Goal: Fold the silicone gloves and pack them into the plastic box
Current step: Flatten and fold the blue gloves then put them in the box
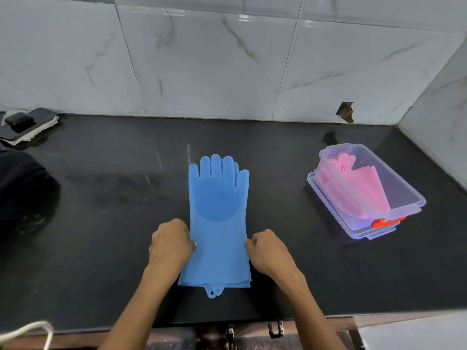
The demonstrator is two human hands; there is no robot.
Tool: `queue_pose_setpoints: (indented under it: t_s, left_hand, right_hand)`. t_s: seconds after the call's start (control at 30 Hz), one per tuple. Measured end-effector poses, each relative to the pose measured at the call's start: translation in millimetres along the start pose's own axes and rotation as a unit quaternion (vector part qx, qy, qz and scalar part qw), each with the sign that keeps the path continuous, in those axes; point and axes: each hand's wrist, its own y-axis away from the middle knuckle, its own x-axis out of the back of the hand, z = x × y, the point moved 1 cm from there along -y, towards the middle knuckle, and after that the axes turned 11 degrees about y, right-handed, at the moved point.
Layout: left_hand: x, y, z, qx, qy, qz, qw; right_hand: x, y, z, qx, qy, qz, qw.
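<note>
A pair of blue silicone gloves [217, 213] lies stacked flat on the black counter [106, 198], fingers pointing away from me, cuffs toward me. My left hand [169, 245] pinches the left edge of the cuff part. On the opposite edge, at about the same height, my right hand [267, 248] pinches the glove. To the right stands a clear plastic box [394, 188] with pink silicone gloves [358, 188] inside. The box rests on its clear lid [358, 232], which has red clips.
At the back left corner, a phone with a small black case [24, 123] on it lies on a white cloth. A dark cloth bundle [22, 183] sits at the left edge. A white cable [32, 329] runs at the front left. Tiled walls close the back and right.
</note>
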Motion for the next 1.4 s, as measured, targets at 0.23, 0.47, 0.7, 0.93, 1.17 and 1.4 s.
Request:
queue_pose_setpoints:
  t_s: [0.23,0.47,0.7,0.93,1.17,1.4]
  left_hand:
    - [9.3,-8.5,-15.7,0.053,0.153,-0.059,0.985]
    - [11.0,4.6,-27.0,0.095,0.124,-0.145,0.977]
    - [13.4,23.0,-31.3,0.12,0.072,-0.244,0.96]
    - [3.8,43.6,-25.4,0.039,0.137,-0.264,0.954]
    - [-7.7,59.1,-28.8,0.001,0.294,-0.155,0.943]
    - [0.4,49.3,-36.5,-0.055,0.401,-0.184,0.896]
  right_hand:
    - [-2.8,9.5,-9.5,0.028,0.145,-0.073,0.986]
    - [-2.2,13.0,1.1,-0.022,0.185,-0.114,0.976]
    - [-9.0,24.6,6.9,-0.019,0.174,-0.136,0.975]
    - [-5.9,31.7,11.5,0.0,0.163,-0.141,0.977]
    - [14.3,31.8,29.0,-0.002,-0.075,-0.171,0.982]
    - [22.4,28.0,43.8,0.089,-0.219,-0.176,0.955]
